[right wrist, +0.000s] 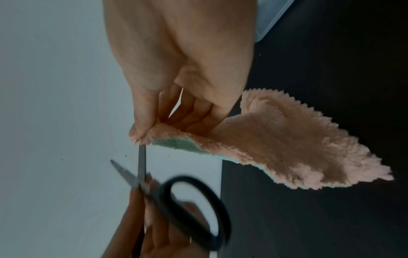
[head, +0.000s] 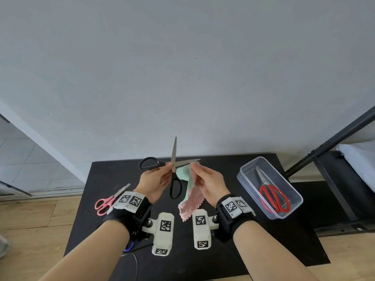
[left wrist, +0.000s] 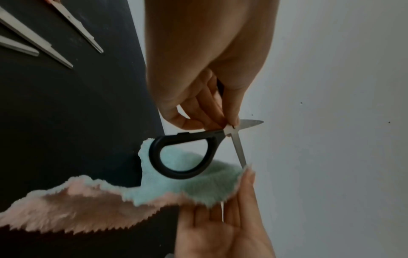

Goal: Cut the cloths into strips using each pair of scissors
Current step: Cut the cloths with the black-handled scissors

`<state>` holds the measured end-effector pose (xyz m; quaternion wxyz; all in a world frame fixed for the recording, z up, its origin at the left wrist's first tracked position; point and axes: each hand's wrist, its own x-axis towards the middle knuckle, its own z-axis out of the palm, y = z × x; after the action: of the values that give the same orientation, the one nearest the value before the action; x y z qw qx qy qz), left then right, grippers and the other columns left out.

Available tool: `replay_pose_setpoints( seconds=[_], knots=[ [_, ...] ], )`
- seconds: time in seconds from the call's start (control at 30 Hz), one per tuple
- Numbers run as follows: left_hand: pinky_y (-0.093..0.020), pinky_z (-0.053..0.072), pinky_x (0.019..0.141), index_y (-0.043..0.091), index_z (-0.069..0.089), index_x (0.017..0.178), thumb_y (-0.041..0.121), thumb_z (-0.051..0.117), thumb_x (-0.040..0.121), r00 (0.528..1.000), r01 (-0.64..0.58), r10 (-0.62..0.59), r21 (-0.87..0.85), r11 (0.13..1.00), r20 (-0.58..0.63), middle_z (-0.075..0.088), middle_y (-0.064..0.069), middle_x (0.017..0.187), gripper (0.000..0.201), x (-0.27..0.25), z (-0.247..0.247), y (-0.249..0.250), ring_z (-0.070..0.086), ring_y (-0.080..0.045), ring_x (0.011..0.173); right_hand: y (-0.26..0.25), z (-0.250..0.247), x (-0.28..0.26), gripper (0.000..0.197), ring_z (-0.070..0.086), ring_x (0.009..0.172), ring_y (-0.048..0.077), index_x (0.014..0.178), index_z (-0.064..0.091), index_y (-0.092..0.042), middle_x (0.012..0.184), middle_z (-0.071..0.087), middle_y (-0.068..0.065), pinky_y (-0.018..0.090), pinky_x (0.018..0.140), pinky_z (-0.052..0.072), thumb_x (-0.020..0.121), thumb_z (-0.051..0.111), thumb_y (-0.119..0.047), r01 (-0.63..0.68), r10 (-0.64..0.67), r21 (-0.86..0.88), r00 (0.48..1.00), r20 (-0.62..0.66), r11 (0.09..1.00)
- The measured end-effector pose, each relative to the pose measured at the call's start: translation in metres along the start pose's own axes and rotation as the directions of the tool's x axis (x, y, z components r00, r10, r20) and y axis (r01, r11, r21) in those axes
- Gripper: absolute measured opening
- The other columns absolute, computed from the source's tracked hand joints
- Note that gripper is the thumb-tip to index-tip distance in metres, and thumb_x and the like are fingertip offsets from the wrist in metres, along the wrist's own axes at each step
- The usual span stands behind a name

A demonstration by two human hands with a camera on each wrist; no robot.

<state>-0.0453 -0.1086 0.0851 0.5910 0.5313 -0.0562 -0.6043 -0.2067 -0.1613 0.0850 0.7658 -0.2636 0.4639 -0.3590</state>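
Over the black table my left hand (head: pixel 167 166) pinches the black-handled scissors (head: pixel 175 186) near their pivot. The blades stand wide open, one pointing up, the other pointing right. My right hand (head: pixel 194 169) pinches the top edge of a fluffy cloth (head: pixel 190 199), pink on one side and mint green on the other, which hangs down. In the left wrist view one blade tip of the scissors (left wrist: pixel 154 157) touches the cloth (left wrist: pixel 88 206) edge by the right fingertips. The right wrist view shows thumb and fingers on the cloth (right wrist: pixel 287 148), with the scissors (right wrist: pixel 220 218) just below.
Pink-handled scissors (head: pixel 110 199) lie on the table's (head: pixel 223 250) left side. Red-handled scissors (head: pixel 274 196) lie in a clear plastic box (head: pixel 245 175) at the right. A black metal frame (head: pixel 324 147) rises beyond the right edge. A grey wall stands close behind.
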Motion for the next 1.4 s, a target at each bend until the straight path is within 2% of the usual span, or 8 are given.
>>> replay_pose_setpoints(
  seconds=[0.2,0.3,0.47,0.8,0.93,1.03,1.13,1.4],
  knots=[
    [-0.024,0.048,0.079,0.001,0.065,0.107,0.007,0.062,0.089,0.999,0.008,-0.007,-0.032,0.999,0.036,0.07,-0.009,0.099,0.019,-0.004,0.013,-0.006,0.065,-0.016,0.087,0.007,0.019,-0.003,0.014,0.067,0.077,0.017,0.098,0.067,0.005,0.085,0.067,0.015,0.024,0.076,0.057,0.088,0.063,-0.004,0.015,-0.018,0.051,0.999,0.051,0.999],
    [-0.024,0.049,0.078,0.0,0.067,0.103,0.006,0.063,0.088,0.999,-0.012,0.012,0.003,1.0,0.033,0.071,-0.009,0.095,0.017,-0.009,0.017,-0.007,0.066,-0.015,0.084,0.008,0.021,-0.002,0.022,0.061,0.092,0.027,0.099,0.066,0.008,0.097,0.061,0.023,0.032,0.089,0.053,0.087,0.066,-0.01,0.022,-0.022,0.007,0.999,0.043,1.0],
    [-0.023,0.049,0.072,0.004,0.068,0.088,0.006,0.066,0.086,0.996,-0.072,0.076,0.093,0.993,-0.042,0.072,-0.005,0.078,0.003,-0.01,0.018,-0.004,0.067,-0.01,0.068,0.003,0.016,0.001,0.015,0.065,0.08,0.025,0.085,0.069,0.004,0.079,0.064,0.019,0.028,0.079,0.057,0.086,0.068,-0.01,0.045,-0.045,-0.038,0.999,-0.018,0.998],
    [-0.019,0.048,0.065,0.003,0.066,0.093,0.007,0.065,0.088,0.991,-0.093,0.104,0.116,0.989,-0.088,0.069,-0.005,0.076,0.006,-0.011,0.0,0.002,0.063,-0.011,0.068,-0.012,-0.012,0.006,0.015,0.068,0.085,0.024,0.095,0.071,0.002,0.094,0.07,0.017,0.033,0.08,0.057,0.084,0.069,-0.008,0.064,-0.069,-0.064,0.994,-0.084,0.996],
    [-0.02,0.05,0.066,-0.002,0.068,0.094,0.007,0.07,0.083,0.987,-0.099,0.131,0.292,0.951,-0.09,0.069,-0.008,0.071,0.014,-0.008,-0.005,0.011,0.061,-0.014,0.064,-0.025,-0.032,0.008,0.017,0.067,0.092,0.026,0.098,0.07,0.0,0.101,0.07,0.017,0.032,0.08,0.056,0.085,0.068,-0.01,0.116,-0.13,-0.199,0.99,-0.059,0.973],
    [-0.024,0.048,0.069,-0.002,0.07,0.092,0.009,0.072,0.082,0.993,-0.104,0.119,0.484,0.869,-0.001,0.067,-0.013,0.073,0.015,-0.008,-0.001,0.018,0.058,-0.016,0.061,-0.038,-0.035,0.01,0.009,0.066,0.095,0.028,0.088,0.074,-0.006,0.093,0.073,0.013,0.043,0.094,0.052,0.083,0.071,-0.012,0.202,-0.222,-0.42,0.975,0.003,0.885],
    [-0.025,0.047,0.072,0.002,0.073,0.09,0.011,0.073,0.081,0.99,-0.141,0.106,0.675,0.724,0.093,0.067,-0.012,0.078,0.013,-0.007,0.002,0.023,0.057,-0.019,0.07,-0.058,-0.029,0.01,0.01,0.066,0.087,0.018,0.082,0.074,-0.009,0.081,0.072,0.002,0.039,0.098,0.05,0.083,0.071,-0.018,0.294,-0.288,-0.582,0.952,0.107,0.758],
    [-0.01,0.046,0.054,-0.003,0.07,0.09,0.013,0.073,0.081,0.973,-0.22,0.045,0.836,0.502,0.228,0.067,-0.005,0.07,0.019,-0.009,0.014,0.03,0.059,-0.003,0.053,-0.073,0.0,0.004,0.011,0.061,0.069,0.005,0.085,0.075,-0.011,0.073,0.067,-0.005,0.013,0.072,0.048,0.082,0.073,-0.021,0.438,-0.144,-0.805,0.897,0.417,0.399]
  ],
)
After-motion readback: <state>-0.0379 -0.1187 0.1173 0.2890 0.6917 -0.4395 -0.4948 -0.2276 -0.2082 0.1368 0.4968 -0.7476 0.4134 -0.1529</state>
